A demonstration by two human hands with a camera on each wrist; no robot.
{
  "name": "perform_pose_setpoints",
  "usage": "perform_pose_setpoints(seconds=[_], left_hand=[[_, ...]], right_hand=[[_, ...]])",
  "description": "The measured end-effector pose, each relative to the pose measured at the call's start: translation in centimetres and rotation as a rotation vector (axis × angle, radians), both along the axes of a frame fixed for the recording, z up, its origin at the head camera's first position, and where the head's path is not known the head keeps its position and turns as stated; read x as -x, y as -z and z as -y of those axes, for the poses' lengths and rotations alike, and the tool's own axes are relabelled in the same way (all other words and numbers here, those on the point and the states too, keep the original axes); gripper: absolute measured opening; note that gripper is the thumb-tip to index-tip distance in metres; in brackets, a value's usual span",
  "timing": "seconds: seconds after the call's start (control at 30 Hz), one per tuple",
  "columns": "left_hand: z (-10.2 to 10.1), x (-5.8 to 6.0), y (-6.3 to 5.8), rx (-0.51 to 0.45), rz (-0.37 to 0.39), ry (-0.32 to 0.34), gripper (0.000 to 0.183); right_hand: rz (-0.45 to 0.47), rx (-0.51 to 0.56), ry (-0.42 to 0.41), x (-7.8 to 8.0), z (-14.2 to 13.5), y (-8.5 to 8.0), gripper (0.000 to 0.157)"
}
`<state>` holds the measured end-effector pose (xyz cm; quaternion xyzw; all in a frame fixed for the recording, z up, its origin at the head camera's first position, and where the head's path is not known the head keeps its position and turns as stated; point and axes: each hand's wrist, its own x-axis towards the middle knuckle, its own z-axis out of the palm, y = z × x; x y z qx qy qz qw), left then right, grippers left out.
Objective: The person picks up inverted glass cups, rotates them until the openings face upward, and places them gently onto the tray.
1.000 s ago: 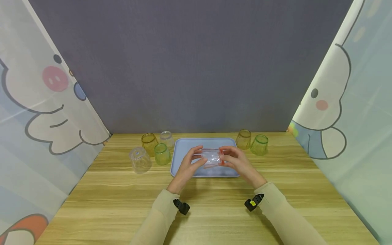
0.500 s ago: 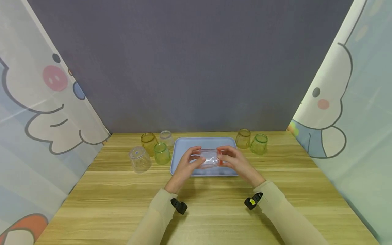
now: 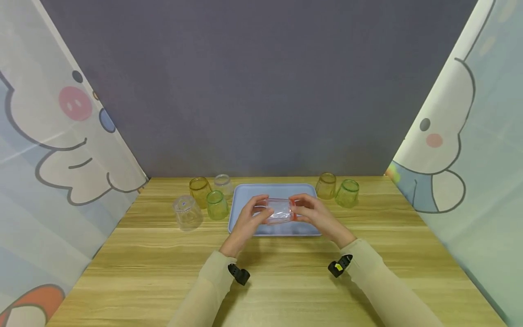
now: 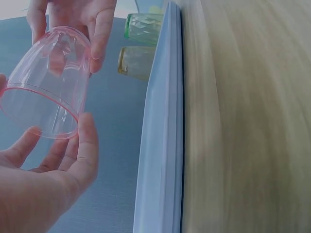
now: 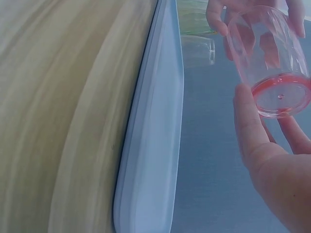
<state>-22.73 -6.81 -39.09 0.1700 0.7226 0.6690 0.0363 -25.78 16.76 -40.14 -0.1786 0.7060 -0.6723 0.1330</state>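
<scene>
A clear pink-tinted cup (image 3: pixel 280 211) lies sideways in the air above the blue tray (image 3: pixel 249 193), held between both hands. My left hand (image 3: pixel 247 221) grips its rim end, where the left wrist view shows the thin pink rim (image 4: pixel 41 92) between thumb and fingers. My right hand (image 3: pixel 316 215) pinches the base end; in the right wrist view the thick red-pink base (image 5: pixel 282 94) faces the camera. The cup's mouth points left, and nothing can be seen inside it.
Left of the tray stand upside-down cups: a large clear one (image 3: pixel 188 213), an amber one (image 3: pixel 200 193), a green one (image 3: pixel 217 205) and a small clear one (image 3: pixel 223 184). On the right are an amber cup (image 3: pixel 326 186) and a green cup (image 3: pixel 347 194). A grey panel (image 3: pixel 261 91) rises behind.
The cup in both hands has shifted slightly left and its rim end has turned a little. Both hands keep their hold; the other cups and the tray stay where they were.
</scene>
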Motion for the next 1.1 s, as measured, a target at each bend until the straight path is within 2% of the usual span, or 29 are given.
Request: perform_pose_setpoints(seconds=[0.27, 0.43, 0.7, 1.1], left_hand=[[0.04, 0.30, -0.27, 0.002, -0.011, -0.011, 0.047], [0.08, 0.34, -0.49, 0.007, -0.014, 0.004, 0.049], [0.27, 0.24, -0.15, 0.013, -0.027, 0.026, 0.049], [0.42, 0.16, -0.39, 0.012, -0.043, -0.019, 0.046]], right_hand=[[0.006, 0.009, -0.002, -0.01, 0.18, -0.30, 0.050], [0.012, 0.016, 0.003, 0.03, 0.14, -0.39, 0.052], [0.032, 0.014, 0.001, -0.28, 0.10, -0.44, 0.052], [0.029, 0.032, -0.024, -0.08, 0.10, -0.29, 0.050]])
